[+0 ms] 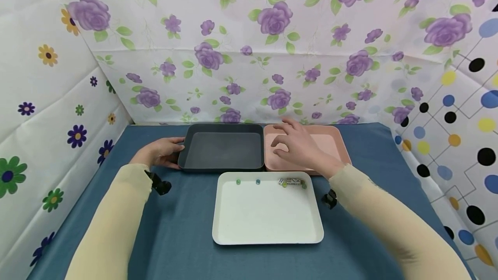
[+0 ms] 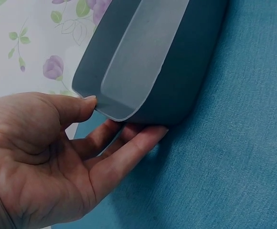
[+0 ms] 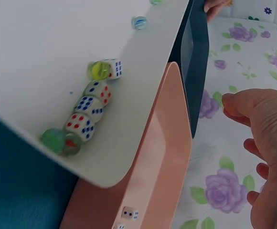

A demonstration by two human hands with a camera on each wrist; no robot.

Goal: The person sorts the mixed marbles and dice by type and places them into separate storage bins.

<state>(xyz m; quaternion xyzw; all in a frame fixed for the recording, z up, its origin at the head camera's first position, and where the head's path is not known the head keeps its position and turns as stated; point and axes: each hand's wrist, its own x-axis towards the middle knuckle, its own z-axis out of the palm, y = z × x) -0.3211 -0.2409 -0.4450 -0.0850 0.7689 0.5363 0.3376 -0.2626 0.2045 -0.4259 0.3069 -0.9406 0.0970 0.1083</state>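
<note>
My left hand [image 1: 163, 151] grips the left end of a dark grey tray [image 1: 223, 150]; in the left wrist view its thumb lies on the rim and its fingers are under the wall. Above the pink tray [image 1: 330, 141], my right hand [image 1: 299, 144] is held with loosely bent fingers and nothing in them. Two dice [image 3: 130, 213] show inside the pink tray in the right wrist view; in the head view the hand covers part of that tray. Nearer to me lies a white tray [image 1: 268, 219] with several white dice [image 3: 89, 109] and glass marbles [image 3: 52, 140] along its far side.
The dark and pink trays stand side by side at the back of a blue cloth [image 1: 183, 219]. Right behind them rises a flowered curtain [image 1: 241, 68]. Patterned sheets [image 1: 455, 141] close off the right and left sides.
</note>
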